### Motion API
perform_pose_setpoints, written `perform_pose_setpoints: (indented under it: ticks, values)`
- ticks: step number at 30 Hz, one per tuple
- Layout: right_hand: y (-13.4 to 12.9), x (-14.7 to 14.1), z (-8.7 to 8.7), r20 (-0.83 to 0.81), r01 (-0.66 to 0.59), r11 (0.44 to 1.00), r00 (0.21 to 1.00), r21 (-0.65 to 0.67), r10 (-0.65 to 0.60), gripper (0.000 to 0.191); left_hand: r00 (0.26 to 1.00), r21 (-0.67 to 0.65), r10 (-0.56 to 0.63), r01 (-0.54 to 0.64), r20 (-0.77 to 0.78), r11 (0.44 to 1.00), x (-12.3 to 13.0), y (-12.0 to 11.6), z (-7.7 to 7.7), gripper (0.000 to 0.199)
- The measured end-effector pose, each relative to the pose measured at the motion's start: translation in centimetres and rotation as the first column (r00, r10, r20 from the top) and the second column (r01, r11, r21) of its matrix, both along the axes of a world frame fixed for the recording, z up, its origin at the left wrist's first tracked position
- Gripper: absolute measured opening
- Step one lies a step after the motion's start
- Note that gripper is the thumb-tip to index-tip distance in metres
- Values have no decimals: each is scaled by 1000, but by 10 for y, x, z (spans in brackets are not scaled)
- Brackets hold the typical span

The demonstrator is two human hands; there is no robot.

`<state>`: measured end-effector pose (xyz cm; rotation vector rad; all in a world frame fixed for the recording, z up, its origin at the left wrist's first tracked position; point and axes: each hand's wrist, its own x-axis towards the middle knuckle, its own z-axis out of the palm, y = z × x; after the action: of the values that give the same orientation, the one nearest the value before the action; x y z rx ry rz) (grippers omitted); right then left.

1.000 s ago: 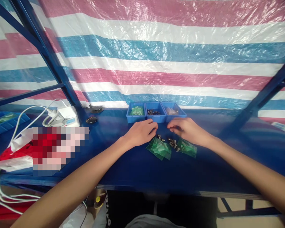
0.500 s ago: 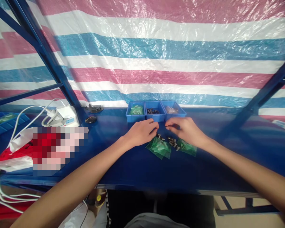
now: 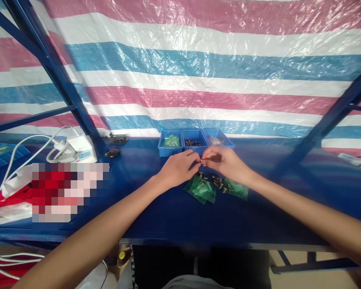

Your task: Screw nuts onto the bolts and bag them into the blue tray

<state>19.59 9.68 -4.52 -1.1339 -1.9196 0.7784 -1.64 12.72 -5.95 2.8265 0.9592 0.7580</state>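
My left hand (image 3: 182,167) and my right hand (image 3: 224,162) meet at the fingertips just in front of the blue bins. Between them is a tiny metallic piece (image 3: 201,160), pinched and too small to name. Below the hands, green plastic bags (image 3: 201,189) lie on the blue table, with another green bag (image 3: 237,188) to the right. Small dark metal parts (image 3: 219,183) are scattered between the bags. The left bin (image 3: 170,151) holds green bags, the middle bin (image 3: 195,150) dark metal parts, and the right bin (image 3: 225,140) clear plastic pieces.
On the left of the table (image 3: 168,218) stand a white power strip (image 3: 82,148) with cables, a black mouse-like object (image 3: 112,153) and a red and white bundle, partly pixelated. Blue frame posts rise at both sides, before a striped sheet (image 3: 198,60).
My right hand has moved left, and its fingertips now meet those of my left hand at the small piece. The view has shifted slightly.
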Motion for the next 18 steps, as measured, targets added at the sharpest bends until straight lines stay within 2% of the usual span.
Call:
perform_pose_setpoints:
  ticks: [4, 11, 18]
  values:
    - [6, -3, -5, -15, -41, 999, 999, -16, 40, 9, 999, 28, 35, -36, 24, 999, -2, 3, -2, 18]
    - [0, -3, -14, 59, -24, 996, 998, 82, 19, 15, 999, 49, 12, -14, 43, 999, -1, 3, 0, 18]
    - [0, 1, -14, 113, 21, 987, 993, 162, -39, 18, 998, 23, 13, -15, 65, 1000, 0, 1, 1, 13]
